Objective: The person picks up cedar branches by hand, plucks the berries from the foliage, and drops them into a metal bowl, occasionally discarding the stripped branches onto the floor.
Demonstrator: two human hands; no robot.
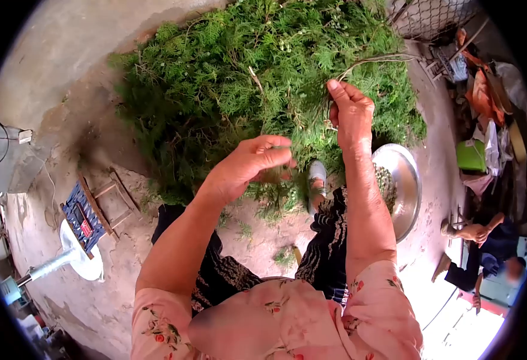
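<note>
A thin, mostly bare twig (378, 59) is pinched between the thumb and fingers of my right hand (353, 117), its stem reaching up and to the right. My left hand (248, 165) hovers over the near side of a large heap of green conifer branches (215, 78), lower and to the left. Its fingers are loosely bent and apart, slightly blurred, with no held thing visible. To the right of my right forearm stands a wide metal basin (408, 192) with small pale-green pieces (386, 183) inside, partly hidden by the arm.
A small wooden stool with a woven seat (82, 213) lies tipped at left, beside a white fan (86, 252). Loose sprigs (284, 257) lie on the floor between my legs. Another person (485, 258) sits at far right, below piled bags and a green container (471, 156).
</note>
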